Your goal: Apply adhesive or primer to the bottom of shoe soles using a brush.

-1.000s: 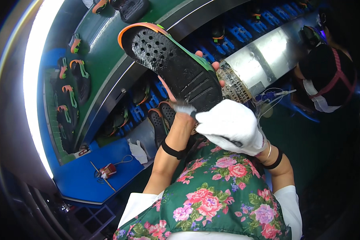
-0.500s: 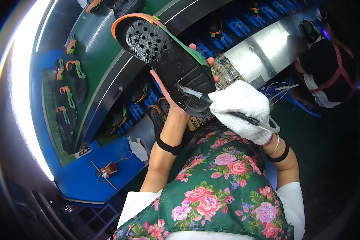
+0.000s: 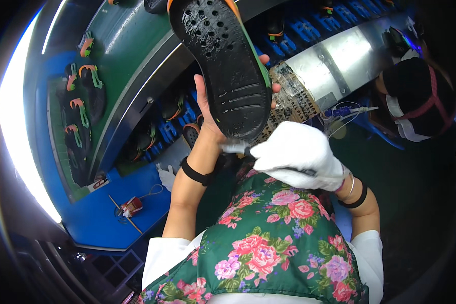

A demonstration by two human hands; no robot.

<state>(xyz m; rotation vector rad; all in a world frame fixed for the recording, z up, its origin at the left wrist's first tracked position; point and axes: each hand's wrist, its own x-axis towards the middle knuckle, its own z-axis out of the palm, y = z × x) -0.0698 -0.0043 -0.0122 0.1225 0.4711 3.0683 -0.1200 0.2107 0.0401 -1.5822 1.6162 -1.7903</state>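
While supporting the black sole [image 3: 235, 76] in midair beyond the floral apron [image 3: 268, 253], held its edges between thumb and fingertips of the bare left hand [image 3: 207, 114], with perforated end outward. With the grip of the gloved right hand [image 3: 296, 154] pinching a brush [image 3: 235, 148], held the blurred bristles close to the near rim; could not tell contact from a narrow gap. By judgement, was at a brushing step along that rim; for the next move, needed steady left-hand support and a light, controlled stroke. Saw printed lettering on the brown tape [image 3: 292, 96] covering one end of the metal housing [image 3: 334, 63]; found no readable brand on the sole.
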